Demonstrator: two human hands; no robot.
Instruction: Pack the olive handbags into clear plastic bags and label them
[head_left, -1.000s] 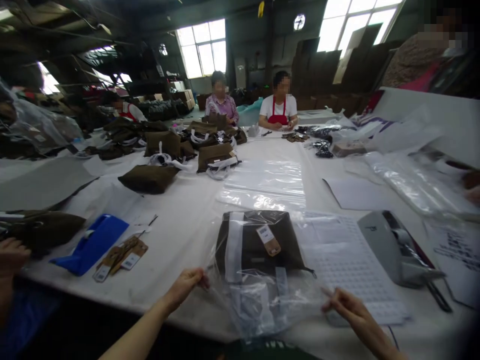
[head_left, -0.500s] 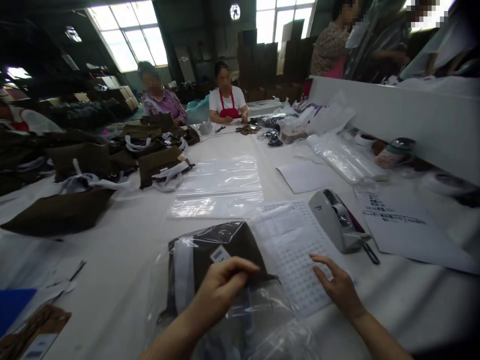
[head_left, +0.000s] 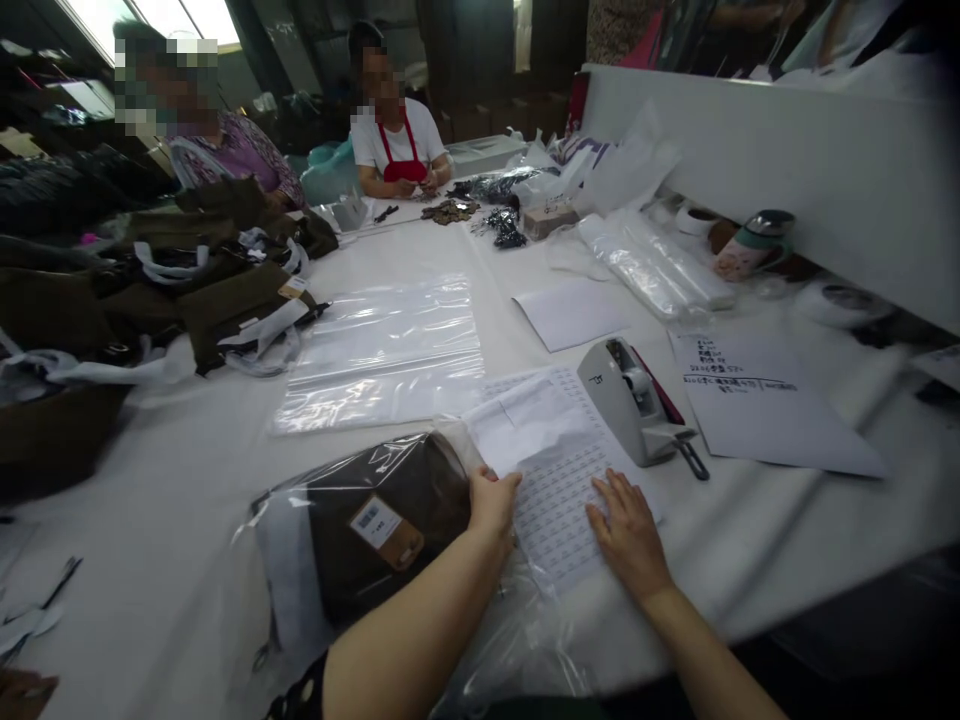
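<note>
Both hands are at the printed sheet (head_left: 559, 500) on the desk (head_left: 161, 560). The left hand (head_left: 493, 508) is at the sheet's left edge, fingers bent and thumb close to them; whether anything is pinched between them cannot be determined. The right hand (head_left: 628, 535) rests on the sheet's right side, fingers extended and slightly spread, gripping nothing.

The dark brown bag (head_left: 337, 560), inside a clear plastic cover (head_left: 240, 590), lies immediately left of the left hand and partly behind the left forearm. A barcoded tag (head_left: 386, 530) shows on its upper face.

Just beyond the right hand stands a grey tape dispenser (head_left: 619, 405); farther to that hand's right lies a handwritten paper (head_left: 780, 410). Flat clear plastic bags (head_left: 382, 345) lie ahead of the left hand. More brown bags (head_left: 217, 310) are piled farther off to its left. A person in a red apron (head_left: 401, 150) sits well beyond both hands.
</note>
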